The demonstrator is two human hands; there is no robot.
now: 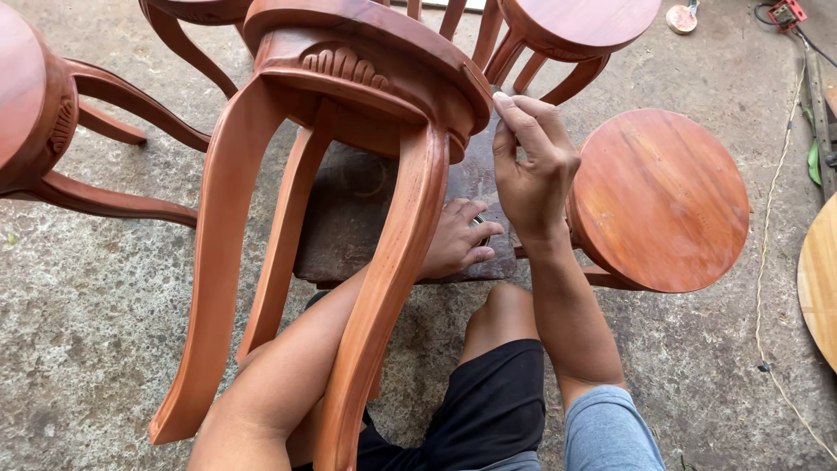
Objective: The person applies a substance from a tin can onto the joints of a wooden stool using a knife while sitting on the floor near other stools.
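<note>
Carved stool (349, 113) (reddish wood): right hand (532, 170) fingers pinch its rim, left hand (458, 240) fingers curl loosely.

A rough grey concrete floor (96, 288) fills the view. A round reddish wooden stool (660, 199) is laid on its side toward the right edge. Another such stool (575, 22) is seen at the top edge, and one more (39, 113) at the left edge, its curved legs pointing inward. A pale round wooden board (819, 279) is cut off at the right edge. A thin cord (767, 262) is trailed beside it.
</note>
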